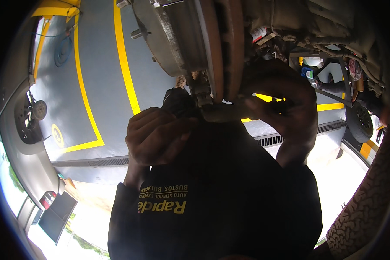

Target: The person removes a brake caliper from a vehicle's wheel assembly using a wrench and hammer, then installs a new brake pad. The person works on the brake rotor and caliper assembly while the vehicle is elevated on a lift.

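Note:
A rusty-edged brake disc (233,47) with its grey hub (173,39) and wheel studs hangs at the top centre. Just below its lower edge is a dark metal brake part (223,113). My left hand (158,136) is closed, fingers bent together, left of that part. A black object (177,102) lies at its fingertips, too dark to name. My right hand (290,104) curls in from the right, its thumb by the metal part and its fingers bent behind the disc. Deep shadow hides those fingertips and what they grip.
Dark underbody parts (290,21) fill the upper right. A treaded tyre (364,208) stands at the lower right. A car (26,143) with one wheel off is at far left. Yellow lines (125,65) and a drain grate (95,161) cross the grey floor. Bottles (310,65) sit at right.

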Demonstrator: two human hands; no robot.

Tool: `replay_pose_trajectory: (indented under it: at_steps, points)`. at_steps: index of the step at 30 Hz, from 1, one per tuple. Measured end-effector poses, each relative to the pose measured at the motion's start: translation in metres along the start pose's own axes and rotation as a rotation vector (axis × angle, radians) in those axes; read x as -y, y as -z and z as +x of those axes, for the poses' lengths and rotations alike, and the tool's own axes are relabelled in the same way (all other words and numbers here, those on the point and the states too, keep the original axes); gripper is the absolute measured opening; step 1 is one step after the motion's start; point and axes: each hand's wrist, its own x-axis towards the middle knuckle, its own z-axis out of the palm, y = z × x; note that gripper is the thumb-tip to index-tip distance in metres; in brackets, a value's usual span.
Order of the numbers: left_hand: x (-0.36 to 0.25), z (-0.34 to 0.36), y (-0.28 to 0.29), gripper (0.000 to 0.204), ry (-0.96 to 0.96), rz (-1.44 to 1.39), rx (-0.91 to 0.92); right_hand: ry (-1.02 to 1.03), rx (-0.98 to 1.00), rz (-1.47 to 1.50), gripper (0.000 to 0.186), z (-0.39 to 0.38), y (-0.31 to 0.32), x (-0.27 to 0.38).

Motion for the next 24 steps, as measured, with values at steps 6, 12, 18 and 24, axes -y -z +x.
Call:
replay_pose_trajectory:
  at_steps: [6, 12, 18, 24]
  points:
    - [0.004, 0.003, 0.001, 0.01, -0.032, -0.079, 0.001, -0.039, -0.05, 0.061, 0.029, -0.003, -0.003, 0.001]
    - [0.002, 0.009, 0.0, 0.007, -0.068, -0.098, 0.037, -0.086, -0.034, 0.059, 0.033, -0.006, -0.001, 0.0]
    - [0.004, 0.012, -0.002, 0.005, -0.082, -0.092, 0.037, -0.168, -0.057, 0.086, 0.034, -0.006, -0.004, 0.008]
    - [0.005, 0.016, -0.004, 0.006, -0.086, -0.102, 0.049, -0.245, -0.08, 0.13, 0.035, -0.007, -0.006, 0.012]
